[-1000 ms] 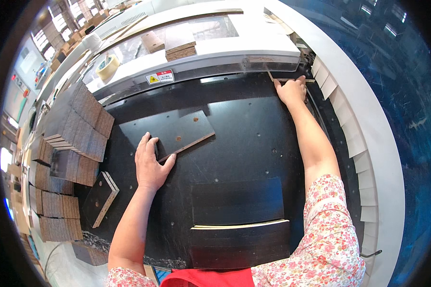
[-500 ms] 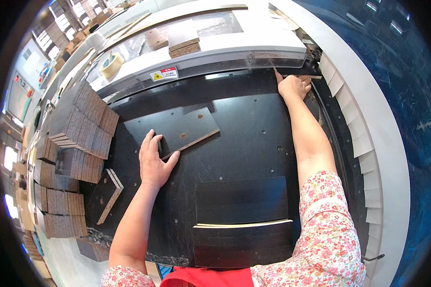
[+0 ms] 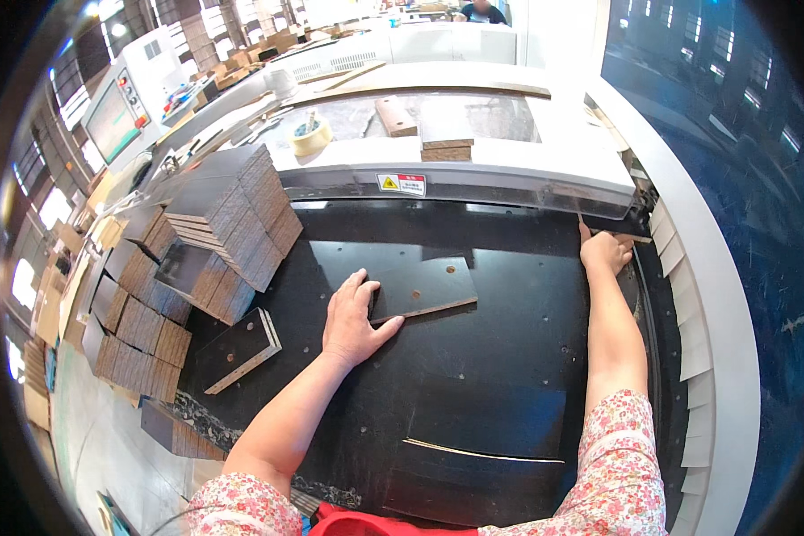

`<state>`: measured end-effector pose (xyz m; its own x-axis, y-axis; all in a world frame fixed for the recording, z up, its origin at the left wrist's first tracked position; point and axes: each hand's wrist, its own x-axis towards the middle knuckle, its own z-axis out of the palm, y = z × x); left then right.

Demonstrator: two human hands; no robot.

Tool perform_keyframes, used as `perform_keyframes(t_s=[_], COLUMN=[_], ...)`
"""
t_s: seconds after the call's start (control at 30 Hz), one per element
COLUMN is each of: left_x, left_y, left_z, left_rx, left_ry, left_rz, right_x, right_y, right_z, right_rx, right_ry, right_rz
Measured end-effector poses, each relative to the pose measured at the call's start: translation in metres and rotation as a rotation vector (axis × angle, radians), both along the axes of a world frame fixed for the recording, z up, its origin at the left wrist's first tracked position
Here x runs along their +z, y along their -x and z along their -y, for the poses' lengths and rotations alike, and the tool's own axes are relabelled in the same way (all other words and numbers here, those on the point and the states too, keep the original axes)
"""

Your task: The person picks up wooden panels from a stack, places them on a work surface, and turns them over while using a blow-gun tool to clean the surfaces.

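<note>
Left hand (image 3: 355, 320) spread, thumb and fingers apart, touching left end of a dark rectangular wooden board with two round holes (image 3: 433, 288), which lies flat mid-scene on a broad black worktable (image 3: 348, 429); right hand (image 3: 607, 253) at far right, fingers bent at a dark flat panel with a pale edge (image 3: 640, 238), pinching or not: cannot tell, fingertips partly hidden; tall stack of dark-faced brown particleboard pieces (image 3: 232, 219) stands at left
</note>
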<state>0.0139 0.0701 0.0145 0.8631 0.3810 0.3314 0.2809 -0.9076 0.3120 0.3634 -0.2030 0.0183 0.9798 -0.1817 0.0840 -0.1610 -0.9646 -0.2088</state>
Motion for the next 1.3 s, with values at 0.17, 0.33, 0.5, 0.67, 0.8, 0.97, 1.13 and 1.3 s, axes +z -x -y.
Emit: perform_keyframes(t_s=[0.17,0.33,0.5,0.67,0.8,0.97,1.13,1.3], left_x=[-0.001,-0.001,0.001,0.000,-0.009,-0.006,-0.012,-0.013], left_y=[0.005,0.002,0.007,0.012,0.005,0.013,0.035,0.072], left_z=[-0.002,0.001,-0.002,-0.005,-0.007,-0.005,0.002,0.014], left_rx=[0.019,-0.010,-0.074,-0.186,-0.221,-0.112,-0.103,-0.070], left_ry=[0.019,0.096,0.097,0.102,0.092,0.045,0.101,0.118], left_rz=[0.008,0.050,0.061,0.095,0.156,0.130,0.160,0.137], right_x=[-0.004,-0.014,-0.027,0.007,0.025,0.030,0.044,0.047], right_y=[0.004,-0.004,0.042,0.160,0.163,0.154,0.127,0.110], right_z=[-0.002,0.014,-0.039,-0.102,-0.091,-0.053,0.021,0.077], right_rx=[0.048,0.115,0.966,1.586,1.525,1.435,0.996,0.661], right_ry=[-0.019,-0.013,-0.146,0.095,0.101,0.214,0.270,0.454], right_rz=[0.081,0.118,0.625,0.167,-0.021,-0.027,-0.058,0.216])
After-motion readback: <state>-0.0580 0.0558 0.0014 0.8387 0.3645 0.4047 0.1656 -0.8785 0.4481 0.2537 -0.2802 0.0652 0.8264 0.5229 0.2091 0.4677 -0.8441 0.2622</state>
